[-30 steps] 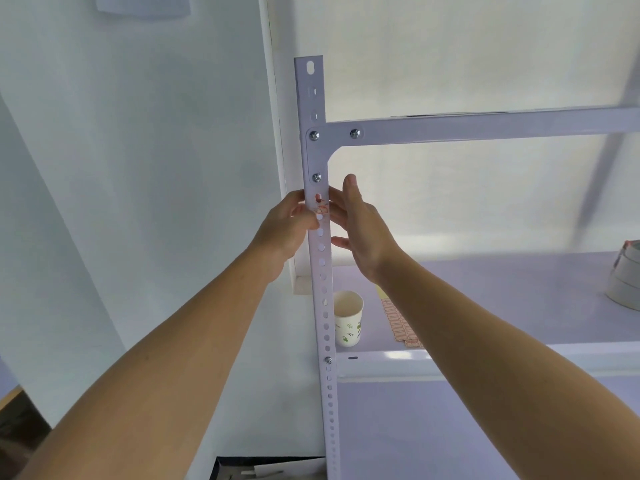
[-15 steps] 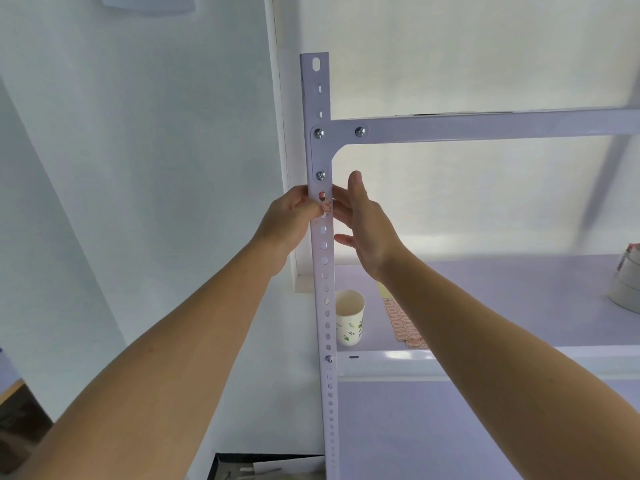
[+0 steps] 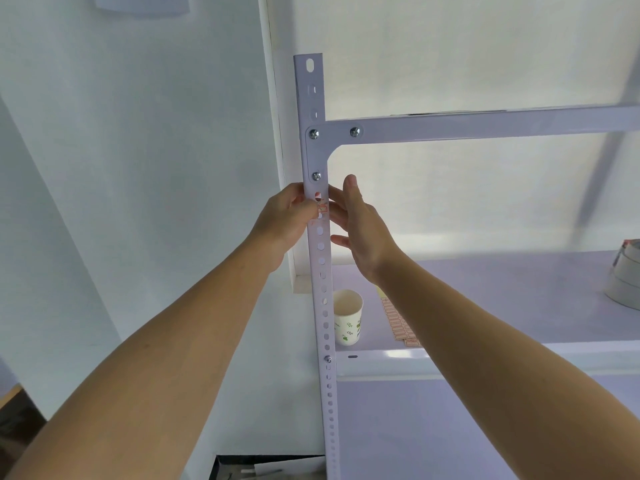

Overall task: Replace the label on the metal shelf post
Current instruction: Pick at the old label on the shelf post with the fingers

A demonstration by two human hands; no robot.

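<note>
A white perforated metal shelf post (image 3: 320,265) stands upright in the middle of the view. A small white label with red print (image 3: 322,206) sits on the post just below the corner bracket's lowest bolt. My left hand (image 3: 287,218) wraps the post's left edge, its thumb pressed on the label. From the right side of the post, my right hand (image 3: 360,226) touches the label's right end with its fingertips, the other fingers spread. Part of the label is hidden by my thumb.
A paper cup with green leaves (image 3: 347,321) stands on the shelf board (image 3: 519,296) beside the post. A sheet of red-printed labels (image 3: 398,323) lies behind my right forearm. Tape rolls (image 3: 625,277) sit at the far right. A dark box (image 3: 270,467) lies below.
The view has shifted slightly. Both hands stay at the same spot on the post, with the left thumb still over the label.
</note>
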